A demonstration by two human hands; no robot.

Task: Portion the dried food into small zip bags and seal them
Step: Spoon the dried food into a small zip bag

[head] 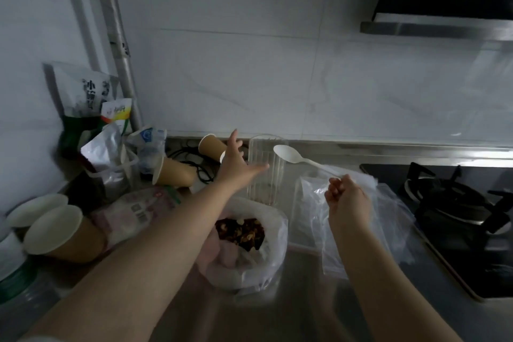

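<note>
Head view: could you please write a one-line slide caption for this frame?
Left hand reaches open toward a clear container while the right hand holds a white spoon above the open bag of dried food.

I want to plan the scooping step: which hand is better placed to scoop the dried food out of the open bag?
Probably the right hand: it already holds the white spoon by its handle, near the open bag of dried food. The left hand is open, reaching toward the clear container.
</note>
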